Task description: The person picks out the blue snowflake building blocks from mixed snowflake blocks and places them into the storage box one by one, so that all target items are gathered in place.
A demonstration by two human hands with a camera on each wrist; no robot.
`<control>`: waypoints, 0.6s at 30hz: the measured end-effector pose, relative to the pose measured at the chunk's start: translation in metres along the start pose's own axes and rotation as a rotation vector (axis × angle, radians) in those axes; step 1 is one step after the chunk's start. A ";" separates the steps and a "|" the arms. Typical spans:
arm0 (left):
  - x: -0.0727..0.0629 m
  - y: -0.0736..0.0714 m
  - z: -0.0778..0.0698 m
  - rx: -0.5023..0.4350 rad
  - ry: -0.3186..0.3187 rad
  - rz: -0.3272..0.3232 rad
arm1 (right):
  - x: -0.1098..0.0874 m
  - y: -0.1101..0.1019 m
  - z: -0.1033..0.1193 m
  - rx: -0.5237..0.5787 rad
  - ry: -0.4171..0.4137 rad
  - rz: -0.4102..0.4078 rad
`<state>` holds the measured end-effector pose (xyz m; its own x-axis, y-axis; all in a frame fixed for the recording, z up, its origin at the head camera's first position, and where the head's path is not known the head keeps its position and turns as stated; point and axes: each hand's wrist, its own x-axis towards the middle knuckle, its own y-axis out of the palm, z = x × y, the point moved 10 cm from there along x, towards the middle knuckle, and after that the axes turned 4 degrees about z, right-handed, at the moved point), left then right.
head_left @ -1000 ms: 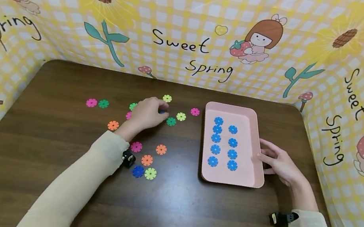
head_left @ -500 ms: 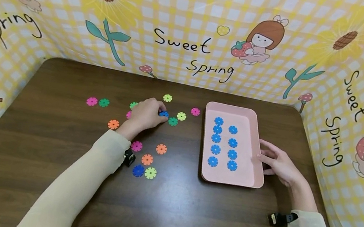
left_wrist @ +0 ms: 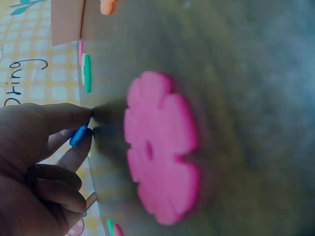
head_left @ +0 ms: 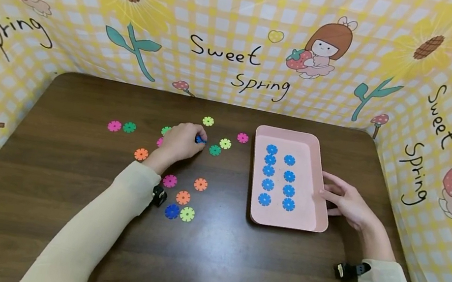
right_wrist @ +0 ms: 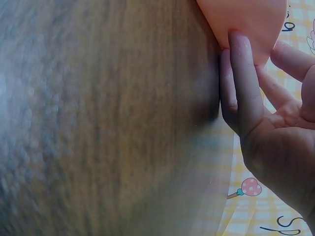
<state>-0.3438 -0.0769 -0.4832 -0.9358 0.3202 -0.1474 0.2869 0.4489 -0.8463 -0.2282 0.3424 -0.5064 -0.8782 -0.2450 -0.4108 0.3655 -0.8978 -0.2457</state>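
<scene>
In the head view, my left hand [head_left: 181,144] pinches a blue flower-shaped disc [head_left: 200,139] between thumb and fingertips over the left-centre of the table. The left wrist view shows the pinched disc [left_wrist: 79,135] edge-on, the other fingers curled beneath. A pink flower disc [left_wrist: 162,147] looms large in front of that camera. My right hand [head_left: 348,202] rests its fairly straight fingers along the right wall of a pink tray [head_left: 306,222]. In the right wrist view, fingers [right_wrist: 243,73] lie against the tray's outer wall [right_wrist: 246,17]. Two columns of blue discs [head_left: 267,184] lie inside the tray.
Loose flower discs dot the brown table [head_left: 205,267]: orange ones [head_left: 182,197], a green one [head_left: 215,150], a yellow-green one [head_left: 187,214], a dark blue one [head_left: 172,211] and several pink ones. A yellow checked cloth [head_left: 228,21] stands around the back and sides.
The blue disc, flat at the left fingertips half a second ago, is now tilted up in their pinch. The left hand has drawn back slightly; the right hand and tray stay put.
</scene>
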 end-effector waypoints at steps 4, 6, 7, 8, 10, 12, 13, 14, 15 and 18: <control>-0.002 -0.001 -0.001 -0.008 0.027 -0.028 | 0.000 -0.001 -0.001 -0.003 0.005 -0.005; -0.002 -0.001 -0.002 -0.017 0.035 -0.038 | 0.000 0.000 0.000 -0.009 0.004 -0.003; -0.002 -0.001 -0.003 -0.019 0.039 -0.044 | 0.000 0.000 0.000 -0.008 0.006 -0.004; -0.002 -0.002 -0.006 -0.025 0.045 -0.051 | 0.000 0.000 0.000 -0.007 0.006 -0.003; -0.002 -0.005 -0.012 -0.046 0.060 -0.066 | -0.001 0.001 0.000 -0.004 0.005 0.002; -0.002 -0.007 -0.020 -0.070 0.075 -0.079 | -0.001 0.001 0.001 0.004 0.004 0.005; -0.002 -0.009 -0.025 -0.078 0.084 -0.085 | -0.001 0.001 0.001 0.009 0.003 0.005; -0.002 -0.010 -0.030 -0.085 0.093 -0.092 | -0.001 0.001 0.002 0.011 0.001 0.008; -0.001 -0.010 -0.035 -0.096 0.100 -0.096 | -0.001 0.001 0.002 0.013 -0.001 0.009; 0.000 -0.010 -0.052 -0.122 0.124 -0.104 | -0.001 0.001 0.002 0.019 -0.005 0.006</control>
<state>-0.3365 -0.0381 -0.4483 -0.9316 0.3633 0.0080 0.2197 0.5805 -0.7840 -0.2280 0.3412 -0.5043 -0.8775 -0.2519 -0.4080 0.3646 -0.9032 -0.2266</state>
